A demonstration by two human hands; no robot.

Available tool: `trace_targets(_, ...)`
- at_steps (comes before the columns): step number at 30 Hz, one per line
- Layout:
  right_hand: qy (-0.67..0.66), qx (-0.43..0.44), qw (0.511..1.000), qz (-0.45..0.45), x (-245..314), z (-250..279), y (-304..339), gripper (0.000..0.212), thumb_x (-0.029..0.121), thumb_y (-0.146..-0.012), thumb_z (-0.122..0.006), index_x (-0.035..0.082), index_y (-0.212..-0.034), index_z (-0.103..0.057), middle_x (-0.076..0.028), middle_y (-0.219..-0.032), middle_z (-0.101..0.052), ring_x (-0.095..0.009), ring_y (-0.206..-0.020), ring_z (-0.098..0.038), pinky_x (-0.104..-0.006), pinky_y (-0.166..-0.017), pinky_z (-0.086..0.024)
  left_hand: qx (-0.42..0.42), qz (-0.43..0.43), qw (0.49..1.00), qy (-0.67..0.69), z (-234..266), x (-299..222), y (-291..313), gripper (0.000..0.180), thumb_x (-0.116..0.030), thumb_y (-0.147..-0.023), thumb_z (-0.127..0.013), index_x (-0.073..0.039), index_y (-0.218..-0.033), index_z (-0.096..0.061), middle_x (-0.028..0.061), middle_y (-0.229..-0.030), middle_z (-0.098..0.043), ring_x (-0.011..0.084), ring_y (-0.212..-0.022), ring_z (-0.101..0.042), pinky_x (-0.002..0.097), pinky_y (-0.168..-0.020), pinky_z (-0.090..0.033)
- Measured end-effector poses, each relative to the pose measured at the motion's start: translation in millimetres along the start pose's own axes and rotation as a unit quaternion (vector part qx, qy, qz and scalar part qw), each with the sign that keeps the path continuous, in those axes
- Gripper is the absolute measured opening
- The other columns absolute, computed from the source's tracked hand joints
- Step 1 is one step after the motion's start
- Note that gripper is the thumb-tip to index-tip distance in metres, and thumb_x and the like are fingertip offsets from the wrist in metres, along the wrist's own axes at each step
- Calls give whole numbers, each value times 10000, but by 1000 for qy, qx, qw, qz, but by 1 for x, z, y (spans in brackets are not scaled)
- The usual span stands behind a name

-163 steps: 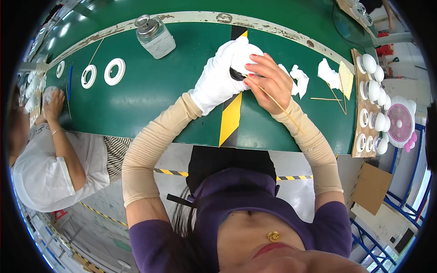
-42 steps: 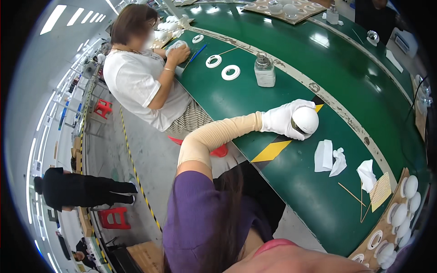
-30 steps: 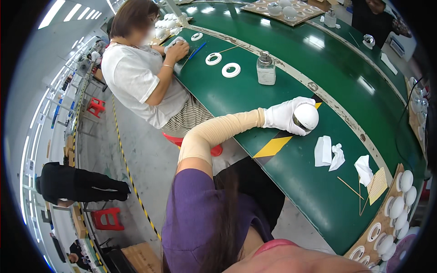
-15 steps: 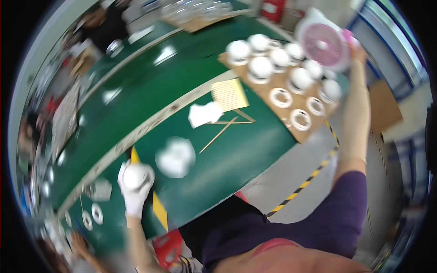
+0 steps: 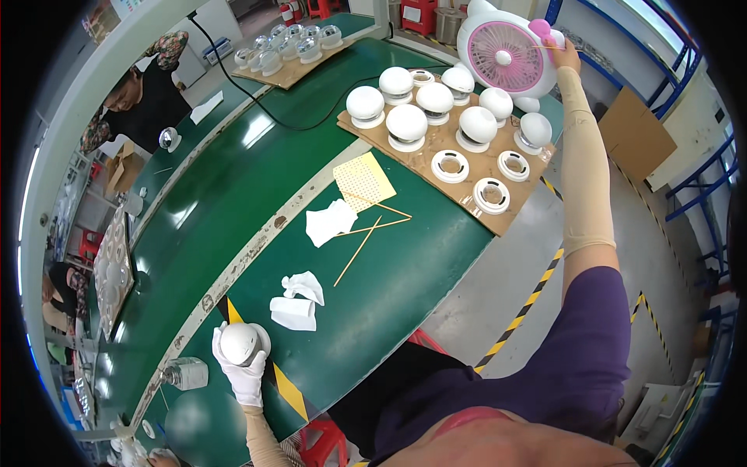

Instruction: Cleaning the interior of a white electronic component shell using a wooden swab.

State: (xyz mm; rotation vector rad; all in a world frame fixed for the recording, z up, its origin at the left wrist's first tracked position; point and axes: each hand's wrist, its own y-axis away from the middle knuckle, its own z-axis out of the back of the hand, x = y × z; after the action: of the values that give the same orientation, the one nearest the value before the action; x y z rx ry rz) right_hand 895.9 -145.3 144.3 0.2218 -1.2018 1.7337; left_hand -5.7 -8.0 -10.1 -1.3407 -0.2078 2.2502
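In a white glove, my left hand point(image 5: 243, 375) is wrapped around a white dome-topped device point(image 5: 240, 343) on the green table, beside a yellow-and-black stripe. My right arm reaches to the far right, where my right hand point(image 5: 566, 57) grips the upper edge of a white cat-shaped fan point(image 5: 504, 59) with a pink grille, by its pink bow. Close to the fan, a brown cardboard sheet point(image 5: 507, 220) bears several white dome devices point(image 5: 406, 127) and white rings point(image 5: 491, 195). Two crumpled white cloths point(image 5: 294, 312) lie right of my left hand.
Thin wooden sticks point(image 5: 357, 251), another white cloth point(image 5: 331, 222) and a yellow dotted sheet point(image 5: 364, 180) lie mid-table. A clear jar point(image 5: 187, 373) stands left of my left hand. A black cable point(image 5: 299, 127) crosses the far table. Across it sits another person point(image 5: 144, 109).
The head view has turned and become sharper, shifting the whole scene in the picture. My left hand stays on the dome device and my right hand stays at the fan.
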Motion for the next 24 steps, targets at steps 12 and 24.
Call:
trace_targets(12, 39, -16, 999, -1, 3, 3, -5, 784, 662, -746, -667, 110, -1294, -571, -198, -1180, -648, -384, -1098, -612, -465, -929, -478, 1, -9, 1000, 13, -6, 5, -3, 1101, -427, -628, -874, -39, -1456, -261, 197, -1448, -400, 299, -1297, -445, 397, -1110, -337)
trace_targets(24, -370, 79, 919, 111, 130, 74, 211, 621, 449, -1052, -287, 2, -817, -648, -63, -692, -635, -157, -652, -582, -308, -644, -441, 7, -32, 999, 0, -3, -4, -1, 1034, -367, -682, -858, -23, -1457, -267, 184, -1425, -427, 286, -1278, -467, 388, -1095, -358)
